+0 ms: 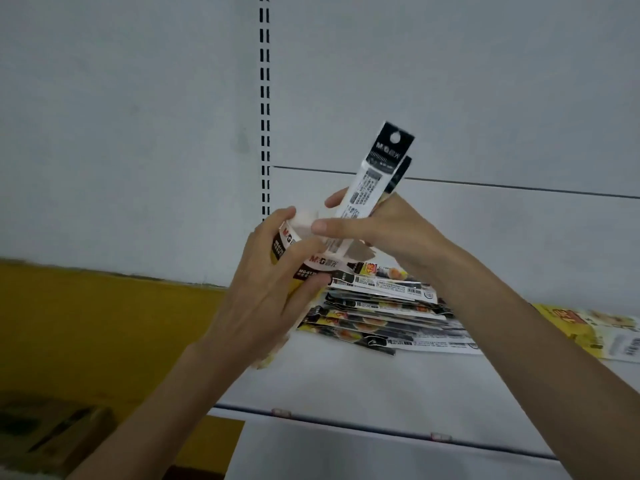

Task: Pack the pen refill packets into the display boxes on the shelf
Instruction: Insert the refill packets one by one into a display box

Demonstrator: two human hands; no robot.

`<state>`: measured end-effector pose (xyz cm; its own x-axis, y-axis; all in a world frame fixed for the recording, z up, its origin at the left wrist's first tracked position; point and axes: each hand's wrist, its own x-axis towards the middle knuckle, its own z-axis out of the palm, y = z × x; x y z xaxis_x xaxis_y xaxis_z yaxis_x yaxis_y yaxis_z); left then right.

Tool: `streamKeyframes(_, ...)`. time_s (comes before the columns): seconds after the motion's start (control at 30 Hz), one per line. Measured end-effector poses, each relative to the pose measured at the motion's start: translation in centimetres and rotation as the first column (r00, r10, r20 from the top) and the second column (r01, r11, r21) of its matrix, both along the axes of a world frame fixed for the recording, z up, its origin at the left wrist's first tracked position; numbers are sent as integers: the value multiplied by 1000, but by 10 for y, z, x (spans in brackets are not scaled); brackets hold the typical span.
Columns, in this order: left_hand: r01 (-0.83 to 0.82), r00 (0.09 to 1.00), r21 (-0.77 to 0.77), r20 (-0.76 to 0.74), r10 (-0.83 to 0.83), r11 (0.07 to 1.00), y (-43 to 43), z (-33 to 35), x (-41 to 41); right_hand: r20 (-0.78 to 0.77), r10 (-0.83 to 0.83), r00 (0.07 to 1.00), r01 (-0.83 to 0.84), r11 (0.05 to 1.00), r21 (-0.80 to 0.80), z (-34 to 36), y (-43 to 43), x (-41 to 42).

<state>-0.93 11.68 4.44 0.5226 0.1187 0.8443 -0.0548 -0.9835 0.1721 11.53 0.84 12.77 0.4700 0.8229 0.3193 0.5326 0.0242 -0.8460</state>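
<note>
My left hand (273, 282) grips a small display box (313, 258), white and brown with a red logo, held above the white shelf (363, 382). Its open top faces right and up. My right hand (377, 230) holds a few pen refill packets (374, 174), white with black header cards, tilted with their lower ends at the mouth of the box. Behind the hands, a loose stack of several more refill packets (388, 317) lies flat on the shelf.
A flattened yellow display box (595, 330) lies on the shelf at the right. The white back panel carries a slotted upright (265, 98). At the left is a yellow surface (86, 323), and a brown cardboard carton (45, 434) sits at lower left.
</note>
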Motion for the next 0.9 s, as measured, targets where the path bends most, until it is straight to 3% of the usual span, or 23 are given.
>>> streamKeyframes(0.13,-38,999,4,-21,38,999,10,-2,-11,-61,40,997,-39,999,33,14,-2,3)
streamKeyframes(0.23,-63,998,-15,13,63,998,15,-3,-17,-112,58,992,-32,975,220,18,-2,6)
streamKeyframes(0.3,-82,995,-74,55,86,994,17,-6,-20,-74,-25,997,49,939,339,9,-2,17)
streamKeyframes(0.37,-109,988,-152,92,123,982,17,-10,-22,180,-228,957,179,951,251,-17,-1,41)
streamKeyframes(0.4,-118,985,-176,100,137,977,16,-12,-22,335,-274,902,250,962,115,-36,-2,55)
streamKeyframes(0.47,-121,985,-199,95,142,973,13,-15,-22,488,-183,853,322,922,-217,-76,-5,81)
streamKeyframes(0.53,-124,987,-207,77,142,971,12,-16,-22,535,-72,842,320,865,-387,-105,-6,96)
streamKeyframes(0.7,-210,977,-183,-9,212,960,6,-15,-24,708,-23,706,382,854,-353,-113,0,112)
streamKeyframes(0.9,-303,952,-129,5,306,944,-2,-13,-17,688,37,725,308,875,-372,-108,3,125)
